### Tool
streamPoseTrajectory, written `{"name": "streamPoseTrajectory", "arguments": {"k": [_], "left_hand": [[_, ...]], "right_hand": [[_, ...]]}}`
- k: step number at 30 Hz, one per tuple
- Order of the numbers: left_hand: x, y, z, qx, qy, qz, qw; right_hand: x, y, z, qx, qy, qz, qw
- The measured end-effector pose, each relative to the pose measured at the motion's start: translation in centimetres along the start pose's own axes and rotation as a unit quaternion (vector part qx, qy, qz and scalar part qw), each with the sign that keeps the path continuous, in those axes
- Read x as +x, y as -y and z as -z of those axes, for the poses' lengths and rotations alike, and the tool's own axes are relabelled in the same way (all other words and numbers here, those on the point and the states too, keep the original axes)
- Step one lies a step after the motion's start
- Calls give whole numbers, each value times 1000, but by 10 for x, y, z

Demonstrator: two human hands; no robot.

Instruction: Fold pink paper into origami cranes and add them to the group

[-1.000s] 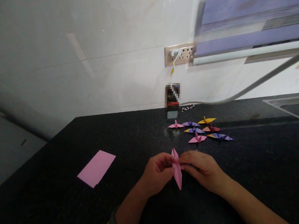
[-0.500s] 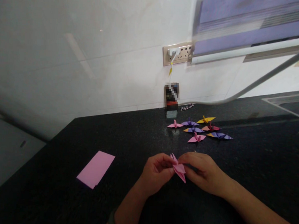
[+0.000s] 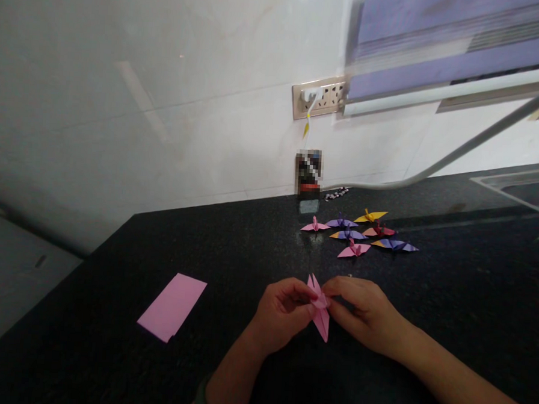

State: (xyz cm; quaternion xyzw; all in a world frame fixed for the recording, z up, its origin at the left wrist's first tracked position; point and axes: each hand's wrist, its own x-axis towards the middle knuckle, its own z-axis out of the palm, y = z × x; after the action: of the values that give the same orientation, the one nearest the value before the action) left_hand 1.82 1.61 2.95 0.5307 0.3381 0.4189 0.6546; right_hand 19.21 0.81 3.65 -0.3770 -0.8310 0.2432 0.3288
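A partly folded pink paper figure [image 3: 320,310] is held just above the black counter [image 3: 107,362], one point up and a longer point down. My left hand [image 3: 284,314] pinches it from the left with curled fingers. From the right, my right hand [image 3: 363,312] pinches the same piece at its middle. Beyond my hands lie several finished paper cranes [image 3: 358,234] in pink, purple, yellow and red.
A folded stack of pink paper [image 3: 172,306] lies on the counter to the left. A small dark object [image 3: 309,173] stands against the wall under a socket strip [image 3: 318,97] with a white cable. A sink edge [image 3: 517,185] shows at far right.
The pink figure swung from upright to tilted sideways and back to upright between my fingers. Both hands stayed in place, pinching it.
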Motion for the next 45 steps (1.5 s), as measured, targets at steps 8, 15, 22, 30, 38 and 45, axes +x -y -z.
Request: {"name": "streamPoseTrajectory", "arguments": {"k": [8, 15, 22, 30, 38, 45], "left_hand": [[3, 7, 3, 25, -27, -5, 999], [6, 9, 5, 80, -90, -12, 993], [5, 9, 0, 50, -95, 9, 994], [4, 7, -7, 91, -117, -2, 989], [3, 5, -16, 30, -132, -9, 991], [4, 5, -13, 45, -159, -23, 986]], "right_hand": [[2, -1, 1, 29, 9, 11, 999], [2, 0, -4, 71, -41, -45, 996], [3, 0, -8, 118, -41, -58, 990], [5, -2, -23, 328, -55, -226, 916], [10, 5, -25, 380, -103, -261, 882], [11, 10, -23, 429, -82, -287, 853]]}}
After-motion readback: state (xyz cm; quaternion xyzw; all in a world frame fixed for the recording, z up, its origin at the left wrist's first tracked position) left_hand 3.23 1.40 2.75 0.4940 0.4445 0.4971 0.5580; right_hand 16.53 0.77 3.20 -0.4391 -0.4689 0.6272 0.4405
